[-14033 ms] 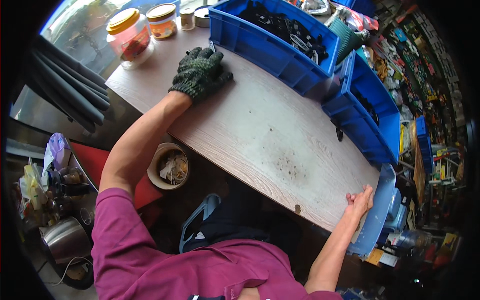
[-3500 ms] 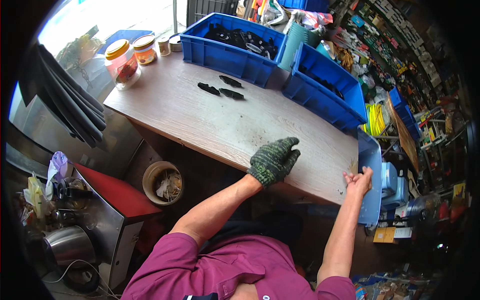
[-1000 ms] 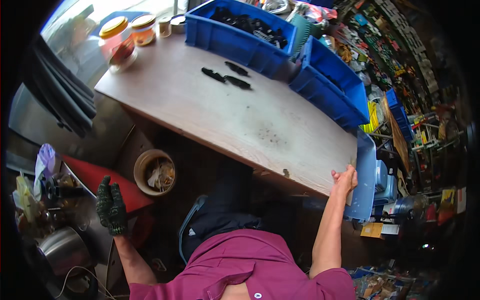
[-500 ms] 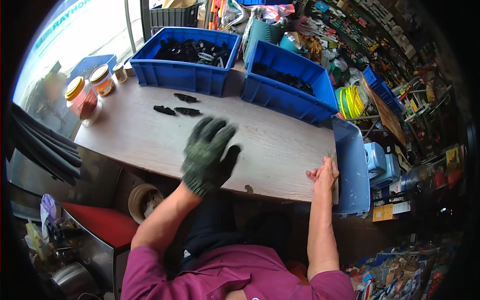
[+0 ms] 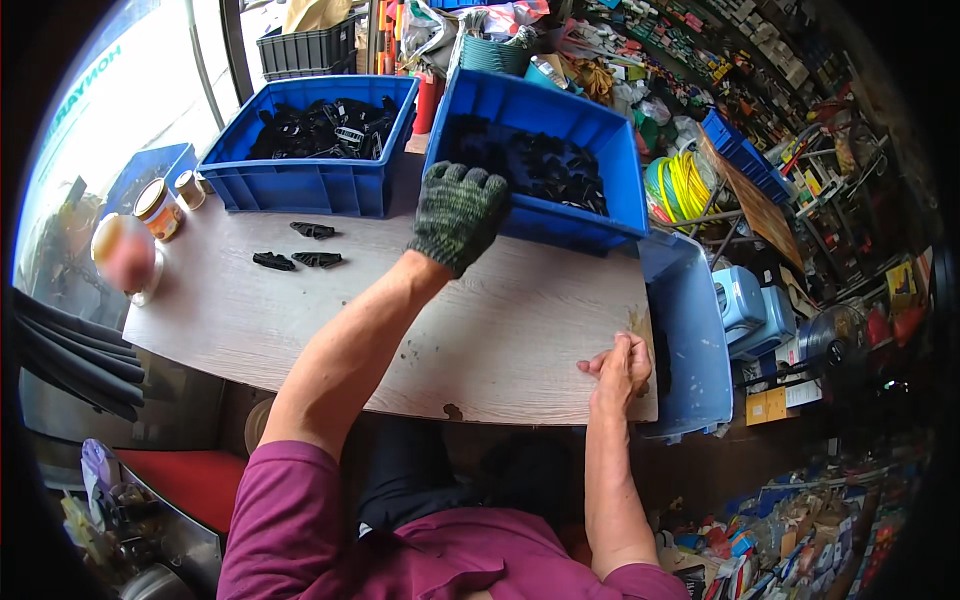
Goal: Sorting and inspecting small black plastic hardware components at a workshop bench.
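Note:
My left hand (image 5: 460,218) wears a dark green mottled knit glove. Its fingers curl over the near left rim of the right-hand blue bin (image 5: 545,222), and the fingertips are hidden. Small black plastic parts (image 5: 560,170) lie inside this bin, whose left end looks slightly raised. Bare and loosely curled, my right hand (image 5: 625,368) rests by the right edge of the table (image 5: 490,340); nothing shows in its fingers. Left of my gloved hand, three black plastic pieces (image 5: 316,260) lie on the tabletop.
Another blue bin (image 5: 300,188), filled with black parts, stands at the back left. Jars (image 5: 157,208) line the table's left end. A pale blue tub (image 5: 695,340) adjoins the right edge. Beyond it are a yellow hose coil (image 5: 690,195) and crowded shelves.
My left hand has moved forward from above the table to the right-hand bin's rim and closed there. That bin's left end has shifted up and away. My right hand stays put on the table.

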Demonstrator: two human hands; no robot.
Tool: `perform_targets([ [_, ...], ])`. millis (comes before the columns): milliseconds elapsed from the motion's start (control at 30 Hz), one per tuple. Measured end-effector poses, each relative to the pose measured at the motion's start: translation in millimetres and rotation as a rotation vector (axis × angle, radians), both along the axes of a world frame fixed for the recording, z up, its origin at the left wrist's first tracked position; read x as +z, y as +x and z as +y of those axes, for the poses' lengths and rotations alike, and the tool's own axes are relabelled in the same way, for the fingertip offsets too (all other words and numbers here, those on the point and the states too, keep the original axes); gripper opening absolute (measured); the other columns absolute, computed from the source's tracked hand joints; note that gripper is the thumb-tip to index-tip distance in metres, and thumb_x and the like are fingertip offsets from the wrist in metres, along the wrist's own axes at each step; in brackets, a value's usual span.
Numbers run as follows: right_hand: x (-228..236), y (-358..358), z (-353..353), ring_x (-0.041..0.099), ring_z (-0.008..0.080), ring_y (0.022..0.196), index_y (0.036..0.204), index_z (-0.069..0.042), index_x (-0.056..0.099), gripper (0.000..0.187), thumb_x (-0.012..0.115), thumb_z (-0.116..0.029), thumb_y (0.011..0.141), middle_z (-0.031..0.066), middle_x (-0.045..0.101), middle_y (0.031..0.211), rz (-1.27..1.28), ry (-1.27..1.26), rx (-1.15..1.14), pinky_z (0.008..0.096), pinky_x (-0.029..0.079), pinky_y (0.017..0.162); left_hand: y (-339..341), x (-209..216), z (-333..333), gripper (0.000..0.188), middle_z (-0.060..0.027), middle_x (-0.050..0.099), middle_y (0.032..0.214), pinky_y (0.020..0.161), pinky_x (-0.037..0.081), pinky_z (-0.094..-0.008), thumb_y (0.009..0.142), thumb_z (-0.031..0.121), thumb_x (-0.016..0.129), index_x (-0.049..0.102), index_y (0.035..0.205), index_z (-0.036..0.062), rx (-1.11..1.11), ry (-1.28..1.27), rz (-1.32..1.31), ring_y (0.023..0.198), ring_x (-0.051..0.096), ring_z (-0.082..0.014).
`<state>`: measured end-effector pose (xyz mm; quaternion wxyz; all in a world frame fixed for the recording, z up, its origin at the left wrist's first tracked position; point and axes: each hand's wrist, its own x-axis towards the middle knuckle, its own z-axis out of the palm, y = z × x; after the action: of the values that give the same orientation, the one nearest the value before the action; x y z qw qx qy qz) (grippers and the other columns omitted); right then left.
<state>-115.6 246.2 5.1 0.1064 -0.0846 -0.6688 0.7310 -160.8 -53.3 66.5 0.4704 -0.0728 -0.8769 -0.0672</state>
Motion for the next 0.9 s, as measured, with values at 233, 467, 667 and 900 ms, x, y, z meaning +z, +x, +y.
perform_targets([
  [233, 10.8, -3.1, -4.9, 0.053, 0.0135, 0.052, 0.092, -0.007, 0.06, 0.02, 0.059, -0.027, 0.095, 0.0013, 0.043, 0.054, -0.106, -0.013, -0.006, 0.0366, 0.059, 0.052, 41.6, -24.4, 15.1, 0.013, -0.0067, 0.06, 0.085, 0.078, 0.044, -0.046, 0.083, 0.021, 0.067, 0.062, 0.092, 0.0126, 0.028, 0.013, -0.025, 0.084, 0.059, -0.0292],
  [467, 9.4, -56.7, 4.2, 0.06, 0.0216, 0.065, 0.109, -0.01, 0.06, 0.037, 0.067, -0.042, 0.091, 0.0039, 0.048, 0.068, -0.119, -0.128, -0.058, 0.0444, 0.062, 0.067, 53.7, -30.6, 20.5, 0.013, -0.0067, 0.061, 0.088, 0.078, 0.045, -0.0458, 0.084, 0.021, 0.067, 0.063, 0.093, 0.0128, -0.005, 0.016, -0.073, 0.087, 0.059, -0.0292],
  [667, 28.8, -109.6, -14.6, 0.057, 0.0283, 0.106, 0.13, -0.014, 0.056, 0.055, 0.068, -0.051, 0.09, 0.0104, 0.055, 0.115, -0.089, 0.048, -0.079, 0.0533, 0.056, 0.08, 54.5, -23.9, 19.8, 0.017, -0.0061, 0.061, 0.088, 0.079, 0.045, -0.0465, 0.082, 0.024, 0.069, 0.063, 0.093, 0.0125, 0.0, 0.047, -0.079, 0.087, 0.059, -0.0292],
  [900, 55.2, -143.4, -25.6, 0.048, 0.0279, 0.133, 0.14, -0.004, 0.057, 0.073, 0.07, -0.052, 0.088, 0.0153, 0.055, 0.143, 0.047, 0.29, 0.095, 0.041, 0.034, 0.113, 63.6, -23.1, 20.5, 0.024, -0.0088, 0.063, 0.092, 0.082, 0.046, -0.046, 0.082, 0.03, 0.072, 0.065, 0.097, 0.0125, -0.004, 0.045, -0.109, 0.091, 0.06, -0.0299],
])
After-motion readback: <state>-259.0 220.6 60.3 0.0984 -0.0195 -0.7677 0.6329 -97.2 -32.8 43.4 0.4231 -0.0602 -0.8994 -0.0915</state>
